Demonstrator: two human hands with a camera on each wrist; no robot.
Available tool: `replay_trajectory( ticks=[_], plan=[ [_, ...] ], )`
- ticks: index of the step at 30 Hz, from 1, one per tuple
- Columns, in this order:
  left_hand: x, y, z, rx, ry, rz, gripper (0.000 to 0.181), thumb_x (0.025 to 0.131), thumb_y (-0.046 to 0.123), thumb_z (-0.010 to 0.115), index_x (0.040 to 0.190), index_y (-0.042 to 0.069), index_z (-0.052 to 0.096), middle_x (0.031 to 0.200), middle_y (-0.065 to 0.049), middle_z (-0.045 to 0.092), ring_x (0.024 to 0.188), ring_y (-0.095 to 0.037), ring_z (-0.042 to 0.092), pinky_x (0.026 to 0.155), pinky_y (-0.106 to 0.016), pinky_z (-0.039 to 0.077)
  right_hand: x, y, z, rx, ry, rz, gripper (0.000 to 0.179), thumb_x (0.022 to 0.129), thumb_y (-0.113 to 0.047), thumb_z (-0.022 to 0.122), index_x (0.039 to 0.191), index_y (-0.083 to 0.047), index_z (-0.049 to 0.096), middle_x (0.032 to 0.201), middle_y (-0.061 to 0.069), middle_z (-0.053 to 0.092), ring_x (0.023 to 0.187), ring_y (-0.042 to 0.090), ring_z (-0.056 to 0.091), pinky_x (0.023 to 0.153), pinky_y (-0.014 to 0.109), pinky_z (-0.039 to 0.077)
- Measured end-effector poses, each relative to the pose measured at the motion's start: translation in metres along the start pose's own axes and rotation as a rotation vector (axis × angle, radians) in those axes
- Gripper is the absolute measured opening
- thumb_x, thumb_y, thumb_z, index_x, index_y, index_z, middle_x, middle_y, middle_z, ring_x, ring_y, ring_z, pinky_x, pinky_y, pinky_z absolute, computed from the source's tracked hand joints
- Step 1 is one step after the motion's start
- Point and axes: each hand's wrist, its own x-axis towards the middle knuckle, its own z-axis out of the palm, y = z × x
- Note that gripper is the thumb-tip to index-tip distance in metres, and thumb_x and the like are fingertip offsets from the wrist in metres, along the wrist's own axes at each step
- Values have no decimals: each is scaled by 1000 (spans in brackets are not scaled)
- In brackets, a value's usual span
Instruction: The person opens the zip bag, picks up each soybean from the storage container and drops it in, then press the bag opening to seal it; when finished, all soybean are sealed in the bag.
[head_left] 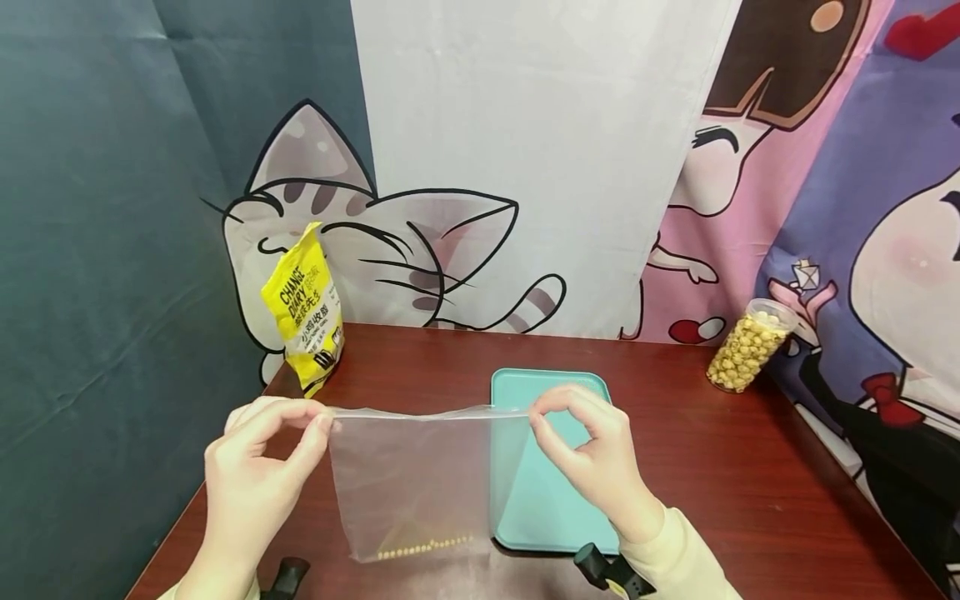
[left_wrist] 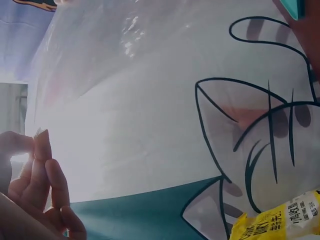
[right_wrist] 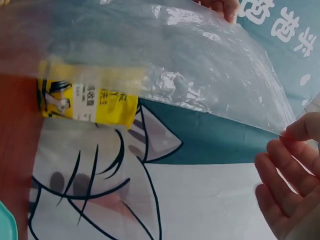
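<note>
A clear plastic zip bag [head_left: 420, 483] hangs upright between my two hands, its top edge stretched sideways. Small yellow grains lie in a row along its bottom. My left hand [head_left: 258, 475] pinches the top left corner between thumb and forefinger. At the top right corner, my right hand [head_left: 596, 458] pinches the bag the same way. In the right wrist view the see-through bag [right_wrist: 210, 75] spreads out from the pinching right hand [right_wrist: 295, 175]. The left wrist view shows the left hand [left_wrist: 40, 185] with fingertips pressed together on the bag's corner.
Partly behind the bag lies a turquoise tray [head_left: 551, 517] on the dark red table [head_left: 712, 483]. A yellow printed packet [head_left: 307, 312] stands at the back left. A clear jar of yellowish round pieces [head_left: 750, 346] stands at the back right, by the cartoon curtain [head_left: 540, 167].
</note>
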Motion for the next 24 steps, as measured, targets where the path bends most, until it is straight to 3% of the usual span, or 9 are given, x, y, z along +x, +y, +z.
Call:
replay_trajectory(
  ticks=[7, 11, 16, 20, 24],
  plan=[
    [-2, -3, -1, 113, -64, -191, 17, 75, -2, 75, 80, 14, 72, 66, 16, 63, 76, -2, 50, 61, -17, 35, -6, 0, 8, 93, -122, 160, 19, 81, 3, 68, 86, -15, 66, 71, -5, 64, 67, 5, 61, 64, 20, 50],
    [-1, -16, 4, 201, -143, -297, 8, 79, 12, 76, 83, 18, 72, 67, 10, 66, 52, -2, 48, 46, -20, 34, -10, 9, 14, 75, -167, 275, 11, 85, -3, 67, 85, -14, 67, 68, -8, 64, 61, 3, 60, 59, 21, 50],
    [2, -41, 18, 219, -192, -345, 10, 83, 23, 73, 88, 14, 74, 72, 0, 71, 43, -5, 45, 43, -24, 31, -10, 28, 21, 11, -197, 402, 3, 86, -12, 69, 89, -12, 71, 69, -9, 68, 56, 4, 61, 56, 23, 49],
    [7, -65, 29, 260, -216, -355, 19, 85, 27, 70, 91, 10, 75, 75, -4, 72, 54, -10, 56, 47, -25, 37, -5, 48, 32, -35, -251, 470, 5, 87, -17, 68, 90, -15, 71, 69, -9, 68, 55, 6, 61, 54, 24, 49],
    [12, -90, 42, 298, -242, -361, 22, 87, 28, 68, 92, 8, 74, 76, -6, 72, 70, -26, 65, 57, -33, 44, -1, 75, 45, -77, -317, 545, 6, 89, -19, 67, 92, -17, 71, 73, -8, 68, 58, 11, 62, 54, 25, 49]
  ],
)
